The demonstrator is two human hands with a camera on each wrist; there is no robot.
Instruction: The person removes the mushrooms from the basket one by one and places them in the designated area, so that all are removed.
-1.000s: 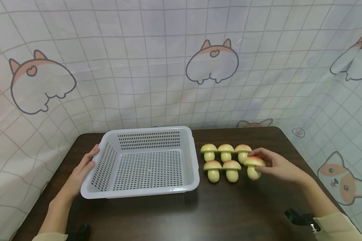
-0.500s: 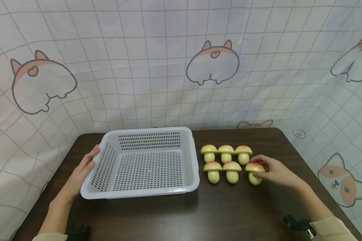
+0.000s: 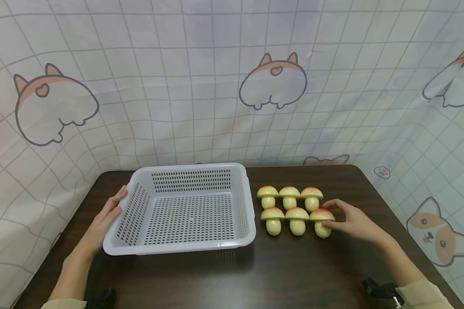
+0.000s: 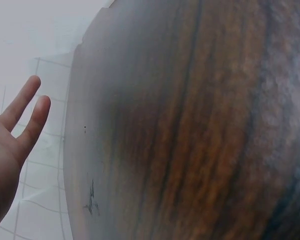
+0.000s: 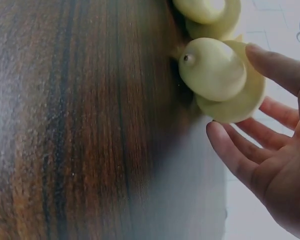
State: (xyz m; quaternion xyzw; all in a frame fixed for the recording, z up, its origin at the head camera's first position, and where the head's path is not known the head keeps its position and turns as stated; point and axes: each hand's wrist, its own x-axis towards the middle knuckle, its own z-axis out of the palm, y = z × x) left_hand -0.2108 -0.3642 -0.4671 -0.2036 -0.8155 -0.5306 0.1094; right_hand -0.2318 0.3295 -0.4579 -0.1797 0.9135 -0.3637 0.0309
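My right hand (image 3: pixel 353 221) pinches the cap of a yellow toy mushroom (image 3: pixel 322 229) with a reddish top, thumb on the near side and fingers behind. In the right wrist view this mushroom (image 5: pixel 212 70) lies on the table with its stem end facing the camera. It sits at the right end of the front row, beside another mushroom (image 3: pixel 297 225). At the far left, my left hand (image 3: pixel 100 225) rests with extended fingers against the left rim of a white perforated plastic basket (image 3: pixel 178 249). The left wrist view shows that hand (image 4: pixel 10 140) with its fingers spread; the basket is out of that view.
Several mushrooms stand in two rows of three between basket and right hand, including one at the back left (image 3: pixel 268 197). All are on a dark wood-grain table (image 3: pixel 270 274). A white grid-patterned cloth (image 3: pixel 201 128) hangs behind and beside it.
My right hand has lowered the mushroom onto the table and shifted it left, closer to its front-row neighbour. The left hand and the basket have not visibly moved.
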